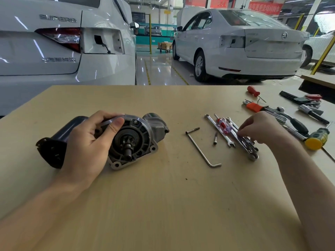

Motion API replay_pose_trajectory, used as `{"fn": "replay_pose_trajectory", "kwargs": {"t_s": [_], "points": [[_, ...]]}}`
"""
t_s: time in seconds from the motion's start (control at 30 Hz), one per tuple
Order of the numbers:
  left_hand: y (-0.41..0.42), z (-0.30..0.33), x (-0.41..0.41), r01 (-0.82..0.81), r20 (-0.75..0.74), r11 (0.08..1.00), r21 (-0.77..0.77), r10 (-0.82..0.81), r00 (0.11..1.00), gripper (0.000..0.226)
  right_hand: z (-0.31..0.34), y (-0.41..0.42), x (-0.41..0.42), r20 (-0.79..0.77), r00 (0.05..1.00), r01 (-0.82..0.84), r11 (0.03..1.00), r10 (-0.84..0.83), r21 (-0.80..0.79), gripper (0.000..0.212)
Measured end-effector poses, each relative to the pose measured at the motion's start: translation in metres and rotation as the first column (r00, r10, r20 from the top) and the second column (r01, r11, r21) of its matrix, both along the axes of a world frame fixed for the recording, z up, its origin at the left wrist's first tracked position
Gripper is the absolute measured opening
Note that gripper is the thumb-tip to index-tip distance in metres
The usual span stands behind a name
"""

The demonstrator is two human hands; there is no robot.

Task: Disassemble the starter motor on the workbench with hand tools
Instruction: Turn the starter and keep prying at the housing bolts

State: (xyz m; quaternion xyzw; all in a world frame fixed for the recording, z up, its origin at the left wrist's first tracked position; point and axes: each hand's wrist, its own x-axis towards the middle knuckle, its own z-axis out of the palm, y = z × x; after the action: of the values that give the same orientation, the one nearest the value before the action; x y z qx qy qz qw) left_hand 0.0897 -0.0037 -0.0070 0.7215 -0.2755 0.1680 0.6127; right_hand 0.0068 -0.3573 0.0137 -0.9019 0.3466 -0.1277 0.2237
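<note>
**Left hand on the starter, right hand in the spanners**

We see the starter motor (116,140) lying on its side on the pale wooden surface (163,205), left of centre, its silver nose housing and pinion gear (128,147) turned toward us and the dark body pointing away to the left. Our left hand (88,142) is clamped over the top of it, fingers (101,116) curled round the casing, thumb pressed on the rim of the housing.

Over to the right, our right hand (261,127) reaches down into a row of combination wrenches (241,140), fingertips pinching at them; whether one wrench is actually gripped, we cannot tell. A small red-handled screwdriver (222,125) lies across that same row.

Between motor and wrenches lie a long L-shaped hex key (201,149) and, just beside it, a loose bolt (215,138). Further right there is a yellow-capped screwdriver (317,139), an orange-holdered hex key set (257,107) and a red screwdriver (253,91). Two white cars (244,42) stand beyond the surface.
</note>
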Motion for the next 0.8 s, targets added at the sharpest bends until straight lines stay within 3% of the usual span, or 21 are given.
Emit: {"fn": "replay_pose_trajectory", "kwargs": {"t_s": [0.37,0.5,0.63,0.8], "points": [[-0.003,0.001,-0.005,0.033,-0.002,0.999,-0.015,-0.033,0.999,0.014,-0.004,0.007,0.006,0.028,0.997,-0.068,0.998,0.069,-0.012,0.008],[-0.003,0.001,-0.005,0.041,-0.014,0.999,-0.021,-0.042,0.999,0.014,-0.004,0.009,0.006,0.097,0.992,-0.069,0.995,0.075,-0.07,0.019],[-0.003,0.002,-0.007,0.039,-0.018,0.999,-0.029,-0.04,0.999,0.015,-0.002,0.021,0.011,0.193,0.959,-0.204,0.978,0.209,-0.042,0.024],[-0.003,0.003,-0.008,0.037,-0.033,0.999,-0.031,-0.038,0.999,0.017,-0.002,0.031,0.012,0.096,0.94,-0.328,0.945,0.327,-0.006,0.033]]}}
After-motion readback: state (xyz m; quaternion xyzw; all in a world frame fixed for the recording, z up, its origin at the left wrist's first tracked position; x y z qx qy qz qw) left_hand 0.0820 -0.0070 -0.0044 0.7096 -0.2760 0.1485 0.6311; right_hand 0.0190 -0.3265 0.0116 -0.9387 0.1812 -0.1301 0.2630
